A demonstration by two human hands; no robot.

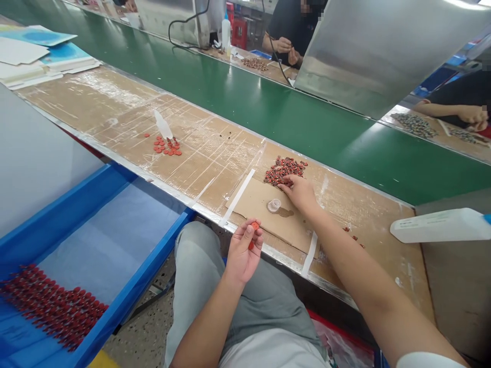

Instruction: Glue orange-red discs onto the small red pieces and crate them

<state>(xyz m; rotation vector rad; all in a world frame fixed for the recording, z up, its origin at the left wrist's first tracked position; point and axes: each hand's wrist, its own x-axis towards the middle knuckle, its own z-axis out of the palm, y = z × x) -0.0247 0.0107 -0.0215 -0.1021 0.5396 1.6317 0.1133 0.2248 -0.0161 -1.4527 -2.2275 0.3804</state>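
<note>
My left hand [245,250], near the table's front edge, is closed on a red disc [255,225] held between thumb and fingers. More red shows lower in the same hand, partly hidden by the fingers. My right hand [301,191] reaches to the near edge of a pile of small red and dark pieces [286,167]. Its fingertips are pinched together at the pile, around what looks like one small piece; the fingers partly hide it. Between the hands a small clear cup [273,205] stands on a cardboard sheet [261,202].
Red discs [159,148] lie by a white pointed bottle [163,125] at left. A blue tray [153,225] below holds rows of red pieces [57,306]. A white bottle [437,225] lies at right. Behind runs a green belt [230,84]; co-workers' hands [284,46] work beyond.
</note>
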